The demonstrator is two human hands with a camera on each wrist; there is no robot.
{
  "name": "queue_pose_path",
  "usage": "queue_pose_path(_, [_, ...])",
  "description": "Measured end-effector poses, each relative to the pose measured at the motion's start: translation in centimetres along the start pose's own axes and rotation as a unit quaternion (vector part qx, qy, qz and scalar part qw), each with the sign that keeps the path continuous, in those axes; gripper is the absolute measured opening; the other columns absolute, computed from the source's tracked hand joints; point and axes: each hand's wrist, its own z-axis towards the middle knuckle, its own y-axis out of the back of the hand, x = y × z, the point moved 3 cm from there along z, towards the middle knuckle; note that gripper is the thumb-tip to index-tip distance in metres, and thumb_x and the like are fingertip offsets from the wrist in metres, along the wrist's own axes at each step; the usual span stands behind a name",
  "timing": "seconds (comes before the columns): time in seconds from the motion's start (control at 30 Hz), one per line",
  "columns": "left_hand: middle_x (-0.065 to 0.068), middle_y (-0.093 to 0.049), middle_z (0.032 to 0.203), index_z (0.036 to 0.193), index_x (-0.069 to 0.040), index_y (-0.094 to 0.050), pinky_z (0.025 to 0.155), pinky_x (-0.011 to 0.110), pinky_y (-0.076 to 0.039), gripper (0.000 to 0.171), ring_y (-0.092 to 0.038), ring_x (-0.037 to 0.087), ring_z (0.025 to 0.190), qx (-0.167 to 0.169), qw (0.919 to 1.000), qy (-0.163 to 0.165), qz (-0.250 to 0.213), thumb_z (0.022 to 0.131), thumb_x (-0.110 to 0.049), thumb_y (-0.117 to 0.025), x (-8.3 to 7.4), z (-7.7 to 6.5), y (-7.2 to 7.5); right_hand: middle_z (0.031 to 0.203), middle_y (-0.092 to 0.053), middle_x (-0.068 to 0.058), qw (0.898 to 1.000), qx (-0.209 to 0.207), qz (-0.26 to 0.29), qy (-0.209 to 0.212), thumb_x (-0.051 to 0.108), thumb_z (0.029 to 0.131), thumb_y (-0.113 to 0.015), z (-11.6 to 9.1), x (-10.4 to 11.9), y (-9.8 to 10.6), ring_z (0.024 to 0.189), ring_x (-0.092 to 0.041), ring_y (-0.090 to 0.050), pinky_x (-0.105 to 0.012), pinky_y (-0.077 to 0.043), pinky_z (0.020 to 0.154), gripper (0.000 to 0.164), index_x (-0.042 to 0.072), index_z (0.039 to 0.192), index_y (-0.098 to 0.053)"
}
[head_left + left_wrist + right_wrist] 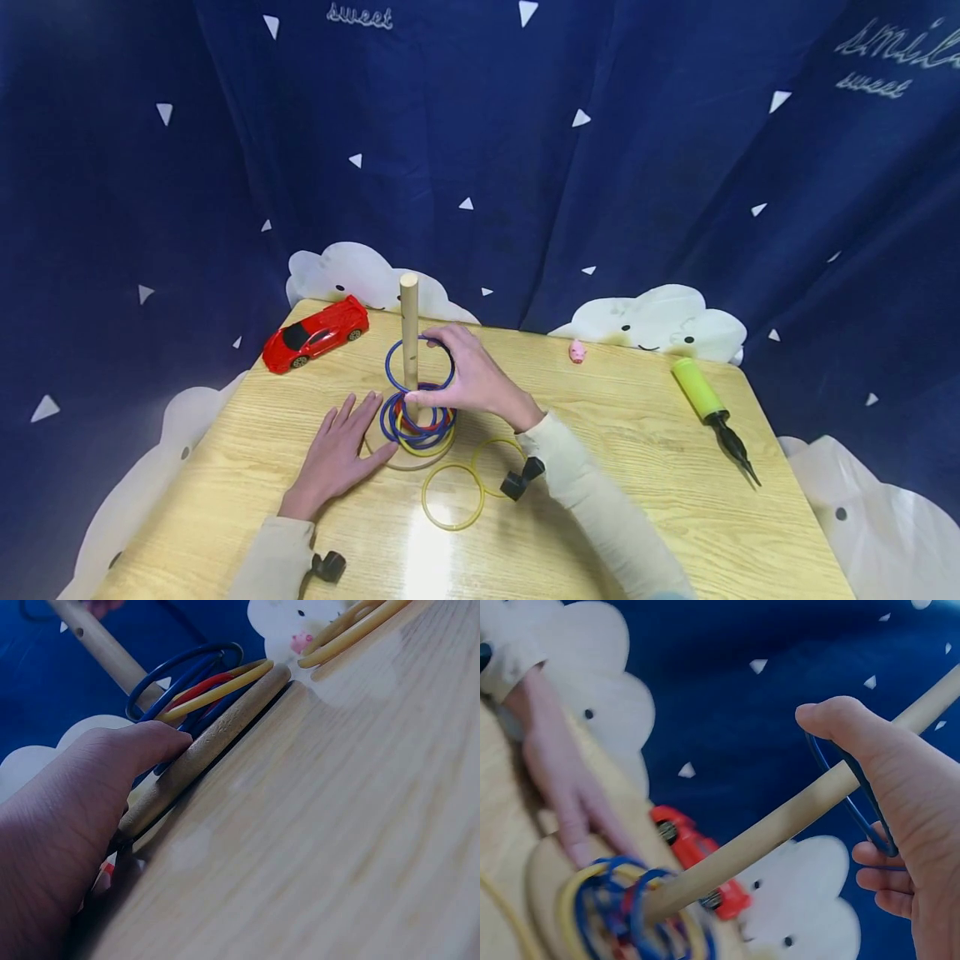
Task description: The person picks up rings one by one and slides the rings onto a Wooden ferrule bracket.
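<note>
In the head view my right hand (476,375) pinches a blue ring (387,364) that encircles the upright wooden peg (409,325). The right wrist view shows this ring (870,791) tilted, well above the pile, between thumb and fingers. Blue, red and yellow rings (225,694) lie heaped around the peg's foot on a round wooden base (405,462). My left hand (337,458) lies spread at the base's left side, its thumb touching the base's edge beside the rings in the left wrist view.
Two yellow rings, a nearer one (453,528) and another (498,440), lie on the wooden table (600,450) in front of the base. Behind left is a red toy car (318,335). A pink pig figure (577,352) and a green-and-black hand pump (699,390) lie to the right.
</note>
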Motion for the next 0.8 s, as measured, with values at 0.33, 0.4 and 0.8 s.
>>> queue_pose_path(0.33, [0.005, -0.035, 0.169, 0.165, -0.019, -0.034, 0.127, 0.061, -0.013, 0.091, -0.021, 0.037, 0.159, -0.005, 1.0000, 0.000, -0.002, 0.095, -0.070, -0.059, 0.1, 0.0, -0.2, 0.124, -0.064, -0.009, 0.997, 0.038, -0.024, -0.059, 0.063, 0.070, -0.088, -3.2, -3.5, -5.3, 0.115, -0.024, -0.059, -0.040, -0.048, 0.099, 0.092, 0.010, 0.139, -0.058])
queue_pose_path(0.4, [0.005, -0.035, 0.169, 0.165, -0.019, -0.034, 0.127, 0.061, -0.013, 0.091, -0.021, 0.037, 0.159, -0.006, 1.0000, -0.001, -0.002, 0.095, -0.070, -0.059, 0.1, 0.0, -0.2, 0.123, -0.064, -0.009, 0.997, 0.039, -0.032, -0.061, 0.063, 0.070, -0.088, -3.7, -4.0, -5.9, 0.114, -0.025, -0.059, -0.041, -0.048, 0.098, 0.093, 0.008, 0.138, -0.059])
queue_pose_path(0.8, [0.007, -0.036, 0.168, 0.165, -0.017, -0.035, 0.126, 0.061, -0.013, 0.091, -0.022, 0.038, 0.158, -0.009, 1.0000, -0.004, -0.002, 0.095, -0.068, -0.061, 0.1, 0.0, -0.1, 0.145, -0.058, -0.008, 0.993, 0.069, -0.053, -0.082, 0.065, 0.080, -0.081, -6.2, -5.6, -7.6, 0.134, -0.023, -0.052, -0.044, -0.044, 0.112, 0.101, 0.006, 0.154, -0.047])
